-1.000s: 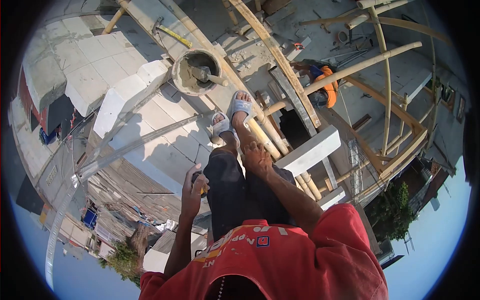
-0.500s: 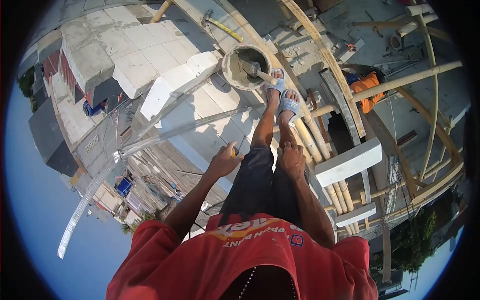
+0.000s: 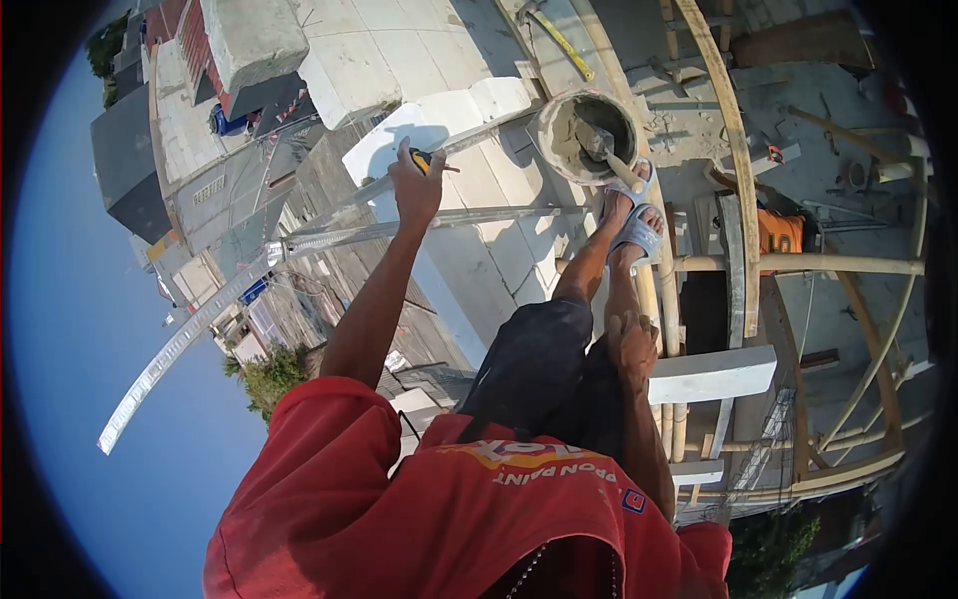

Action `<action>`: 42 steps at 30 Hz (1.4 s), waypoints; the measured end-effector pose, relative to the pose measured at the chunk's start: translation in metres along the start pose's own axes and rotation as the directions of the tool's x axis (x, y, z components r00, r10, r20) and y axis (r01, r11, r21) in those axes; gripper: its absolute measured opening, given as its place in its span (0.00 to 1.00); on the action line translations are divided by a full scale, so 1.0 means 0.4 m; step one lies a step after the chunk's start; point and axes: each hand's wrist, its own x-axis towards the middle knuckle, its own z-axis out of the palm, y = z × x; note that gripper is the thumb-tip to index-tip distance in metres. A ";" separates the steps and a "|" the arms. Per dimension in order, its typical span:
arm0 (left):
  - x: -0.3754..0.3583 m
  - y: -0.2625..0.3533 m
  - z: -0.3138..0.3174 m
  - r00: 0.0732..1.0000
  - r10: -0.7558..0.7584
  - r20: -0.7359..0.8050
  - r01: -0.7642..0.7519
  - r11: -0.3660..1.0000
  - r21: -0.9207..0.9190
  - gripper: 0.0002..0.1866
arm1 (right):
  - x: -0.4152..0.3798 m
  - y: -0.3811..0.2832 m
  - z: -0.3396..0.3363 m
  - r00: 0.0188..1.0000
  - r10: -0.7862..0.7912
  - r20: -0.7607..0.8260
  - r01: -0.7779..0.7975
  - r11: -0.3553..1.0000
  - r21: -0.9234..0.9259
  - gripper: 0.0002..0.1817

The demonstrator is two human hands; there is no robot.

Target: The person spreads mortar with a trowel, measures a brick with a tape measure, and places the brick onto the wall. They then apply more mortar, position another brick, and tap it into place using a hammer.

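My left hand is raised over a white block at the wall, its shadow falling on the block. Its fingers are closed round a small yellow-and-black tape measure, and a thin reddish-brown stick juts out beside it. On my right knee rests my right hand, fingers laid over the leg and holding nothing. Close to my sandalled feet stands a round bucket with grey mortar inside. A trowel lies in it, wooden handle over the rim. Beyond is a hammer with a yellow handle.
A long metal channel sticks out left over rooftops far below. Bamboo poles and timber run along the right. Another white block lies beside my right arm. A person in orange is lower down at right.
My left hand has moved from beside my thigh outward to above the white block, still holding the tape measure. My right hand stays on the knee. The view has swung left.
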 end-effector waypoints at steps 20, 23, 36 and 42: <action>0.237 -0.085 -0.028 0.983 0.170 0.068 -0.177 0.977 0.118 0.60 | -0.018 -0.036 -0.012 0.991 0.124 -0.042 -0.118 0.985 0.129 0.25; 0.241 -0.079 -0.040 0.992 0.101 0.080 -0.108 0.990 0.089 0.59 | -0.017 -0.043 -0.018 0.988 0.157 -0.003 -0.154 0.969 0.194 0.25; 0.279 -0.102 -0.039 0.966 0.229 0.120 -0.245 0.961 0.132 0.59 | -0.101 0.019 -0.073 0.950 0.303 0.077 -0.308 0.859 0.410 0.42; 0.334 -0.161 -0.032 0.963 0.269 0.030 -0.255 0.867 0.427 0.56 | -0.174 0.038 -0.086 0.920 0.373 0.122 -0.386 0.806 0.449 0.46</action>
